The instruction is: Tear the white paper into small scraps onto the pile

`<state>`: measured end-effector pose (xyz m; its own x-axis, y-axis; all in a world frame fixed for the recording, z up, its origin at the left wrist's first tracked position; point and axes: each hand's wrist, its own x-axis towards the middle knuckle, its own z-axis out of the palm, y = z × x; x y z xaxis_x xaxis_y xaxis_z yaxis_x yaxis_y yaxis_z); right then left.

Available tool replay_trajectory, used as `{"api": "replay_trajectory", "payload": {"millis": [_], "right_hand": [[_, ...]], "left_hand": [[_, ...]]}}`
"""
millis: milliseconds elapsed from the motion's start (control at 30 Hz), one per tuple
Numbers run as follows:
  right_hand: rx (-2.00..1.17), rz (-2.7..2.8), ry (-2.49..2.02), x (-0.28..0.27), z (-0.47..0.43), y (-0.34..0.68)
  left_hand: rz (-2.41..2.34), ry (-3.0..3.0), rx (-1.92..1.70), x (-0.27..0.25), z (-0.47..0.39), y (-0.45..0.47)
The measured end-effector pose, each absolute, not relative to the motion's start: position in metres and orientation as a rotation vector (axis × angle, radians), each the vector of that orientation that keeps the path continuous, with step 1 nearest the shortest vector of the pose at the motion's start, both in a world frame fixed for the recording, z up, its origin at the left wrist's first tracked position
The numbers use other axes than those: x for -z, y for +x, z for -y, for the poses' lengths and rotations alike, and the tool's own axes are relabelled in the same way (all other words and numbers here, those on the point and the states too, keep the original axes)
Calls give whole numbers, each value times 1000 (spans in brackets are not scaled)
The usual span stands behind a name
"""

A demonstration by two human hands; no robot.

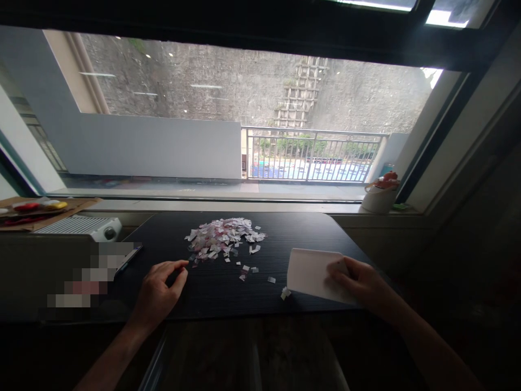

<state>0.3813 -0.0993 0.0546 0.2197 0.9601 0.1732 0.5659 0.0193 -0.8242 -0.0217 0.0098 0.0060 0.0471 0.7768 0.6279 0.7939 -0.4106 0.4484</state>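
My right hand [356, 279] grips a flat white rectangular sheet [311, 271] by its right edge, thumb on the near face. Whether it is card or plastic I cannot tell. My left hand [160, 285] is at the left of the dark table [220, 296], its thumb and index finger apart. A heap of small pale paper-like scraps [223, 236] lies just beyond those fingers, towards the back. Several loose pieces trail from the heap to the right, and a small clump of scraps [285, 293] sits by the sheet's lower left corner.
A window with a sill [244, 205] runs behind the table. A white pot-like container [380, 195] stands on the sill at right. To the left are a white ribbed appliance [81, 228] and cardboard [77, 206] bearing red and yellow items. A blurred patch covers things at the table's left edge.
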Motion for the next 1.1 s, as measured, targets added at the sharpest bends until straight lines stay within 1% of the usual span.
{"api": "replay_trajectory", "payload": {"millis": [100, 267, 367, 500, 733, 867, 1033, 1100], "right_hand": [[-744, 1364, -1614, -46, 101, 391], [-789, 1257, -1577, -38, 94, 397], [-900, 1283, -1540, -36, 90, 393], [-1060, 1312, -1493, -39, 88, 384], [-1209, 1279, -1457, -50, 99, 381], [-1181, 1335, -1446, -50, 106, 388], [-870, 1240, -1457, -44, 98, 381], [-795, 1185, -1465, -39, 92, 371]], "left_hand": [[1686, -2264, 1323, -6, -10, -22], [1697, -2254, 1319, -7, -9, -22], [1701, -2259, 1313, -7, -9, -22], [1711, -2252, 1324, -7, -10, -22], [1718, -2263, 1323, -5, -11, -23], [1713, -2258, 1324, -4, -11, -24], [1674, -2258, 1348, -2, -13, -24], [1660, -2258, 1366, -1, -14, -24]]}}
